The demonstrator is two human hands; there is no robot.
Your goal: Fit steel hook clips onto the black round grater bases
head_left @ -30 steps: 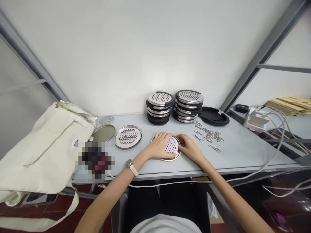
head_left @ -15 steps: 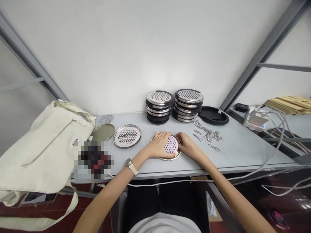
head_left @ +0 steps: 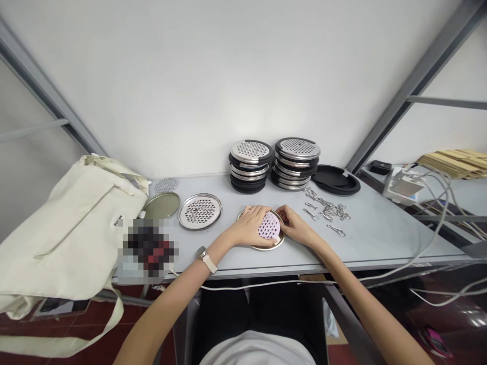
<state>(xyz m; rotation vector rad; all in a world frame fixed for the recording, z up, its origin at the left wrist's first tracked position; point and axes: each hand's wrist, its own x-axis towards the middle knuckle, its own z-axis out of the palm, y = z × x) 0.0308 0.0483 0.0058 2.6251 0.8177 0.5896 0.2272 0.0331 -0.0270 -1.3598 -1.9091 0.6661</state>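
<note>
My left hand (head_left: 247,228), with a watch at the wrist, lies over a lilac perforated disc (head_left: 270,226), its fingers and thumb curled round the disc's edges. Beneath it is a round gold-rimmed metal lid (head_left: 268,248) on the table, partly covered by the hand. At the lid's right rim my right hand (head_left: 297,225) is closed, thumb and fingers pinched against the edge. Left of the hands rests a round metal plate with a pattern of holes (head_left: 200,212). Beyond that are an olive-coloured disc (head_left: 162,206) and a thin perforated disc (head_left: 166,185).
Two stacks of black and silver round pieces (head_left: 249,175) (head_left: 297,167) stand by the wall. A black round tray (head_left: 335,180) and several metal snap hooks (head_left: 331,210) lie to the right. A cream bag (head_left: 76,233) fills the left side; a white cable (head_left: 266,285) runs along the table's front.
Both hands keep their places on the disc and lid, with only slight finger movement at the right rim. The view shifts a little.
</note>
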